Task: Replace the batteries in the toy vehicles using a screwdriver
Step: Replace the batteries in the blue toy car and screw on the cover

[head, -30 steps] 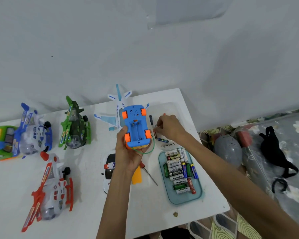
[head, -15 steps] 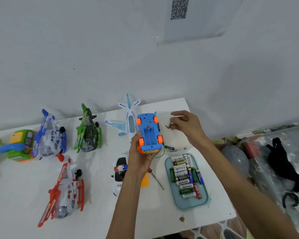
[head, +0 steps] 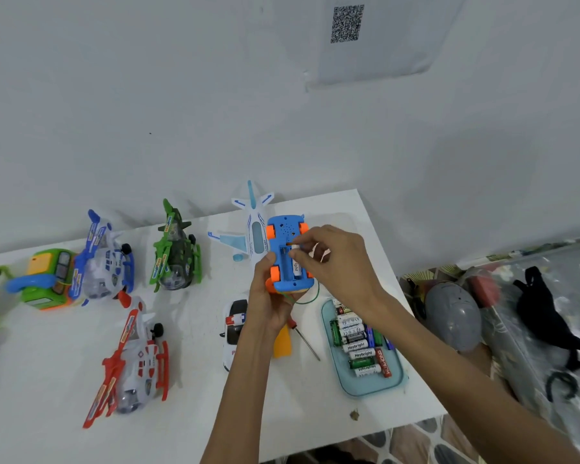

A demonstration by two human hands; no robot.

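Fingers (head: 310,238) of the right hand (head: 340,262) are pinched on the far end of a white battery (head: 295,267). The battery lies lengthwise in the open compartment on the underside of the blue toy car (head: 287,249). The left hand (head: 268,296) grips the car from the near side, wheels up, fingers curled round its body. The car is held above the table (head: 64,380), towards its far right corner.

Change noted: one second earlier the right hand was among loose batteries on the far right of the table. Half a second earlier it carried the white battery in the air just right of the car. The battery is now at the compartment.

Judgement: a fresh cell is being seated; whether it is fully home cannot be told. The compartment cover is off. The screwdriver (head: 305,339) lies idle on the table by the left wrist, beside an orange piece (head: 282,343) that may be the cover. Refitting and screwing down appear to remain.

Legible writing:
- **Held battery:** "ight".
- **Teal tray (head: 365,391), near right:** "Heybright" on several white cells; a red cell's lettering is too blurred to read.
- **White police car (head: 231,333):** a "P" only.
- **Far wall:** a QR code (head: 347,23) printed on a sheet.
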